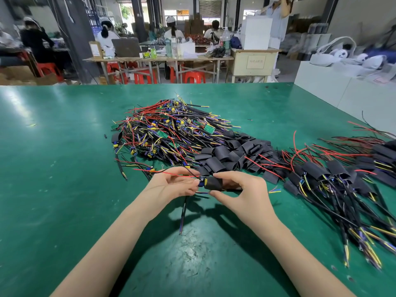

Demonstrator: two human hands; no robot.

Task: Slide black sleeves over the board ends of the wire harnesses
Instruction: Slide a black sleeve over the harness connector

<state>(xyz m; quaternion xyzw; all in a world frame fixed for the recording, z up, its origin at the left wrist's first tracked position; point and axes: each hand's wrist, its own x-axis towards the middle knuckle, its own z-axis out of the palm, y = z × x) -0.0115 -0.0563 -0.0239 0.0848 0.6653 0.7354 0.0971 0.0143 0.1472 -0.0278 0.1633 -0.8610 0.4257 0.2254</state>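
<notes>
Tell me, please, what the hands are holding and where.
The left hand pinches the wire harness beside its board end; the right hand grips the black sleeve around its middle.

You're in a factory workshop: a green surface (64,168) heaped with wire harnesses (162,133), workers (108,35) at benches behind.

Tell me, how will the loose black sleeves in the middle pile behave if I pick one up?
The black sleeves lie flattened and creased, so probably soft and collapsible, needing a squeeze to open. They look thin and light, so one should lift easily. Lying flat, they seem unlikely to roll.
</notes>
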